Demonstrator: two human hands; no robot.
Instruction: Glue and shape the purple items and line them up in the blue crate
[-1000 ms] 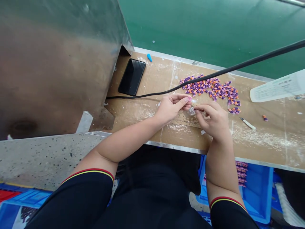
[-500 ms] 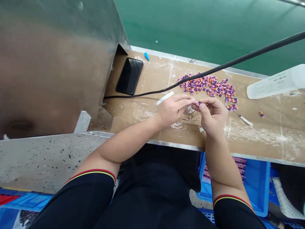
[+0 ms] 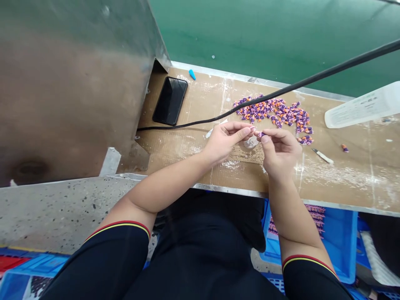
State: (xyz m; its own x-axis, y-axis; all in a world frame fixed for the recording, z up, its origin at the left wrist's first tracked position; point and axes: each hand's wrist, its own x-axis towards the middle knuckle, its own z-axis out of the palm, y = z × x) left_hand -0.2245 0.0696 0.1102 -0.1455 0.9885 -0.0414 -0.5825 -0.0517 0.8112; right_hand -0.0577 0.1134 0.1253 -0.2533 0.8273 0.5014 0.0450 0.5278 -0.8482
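Note:
My right hand [image 3: 280,152] pinches a small purple-and-pink piece [image 3: 260,134] between thumb and forefinger. Facing it, my left hand [image 3: 223,141] has its thumb and forefinger closed at the tips; a bit of pink shows there, too small to make out. A narrow gap separates the two sets of fingertips. Just below them, a small clear container [image 3: 251,143] stands on the table, partly covered by my fingers. Beyond my hands lies a loose pile of small purple, orange and pink pieces [image 3: 289,114].
A black cable [image 3: 215,118] crosses above the cardboard-covered table [image 3: 343,179]. Around lie a phone [image 3: 170,101], a blue cap-like piece [image 3: 192,74], a white strip [image 3: 209,133], a small knife [image 3: 323,156], one stray piece [image 3: 344,148] and a translucent bottle [image 3: 359,110]. A blue crate [image 3: 340,241] sits below.
My left hand has turned, so its thumb now shows, and its fingertips have drawn slightly away from the right ones. The right hand still pinches the purple piece.

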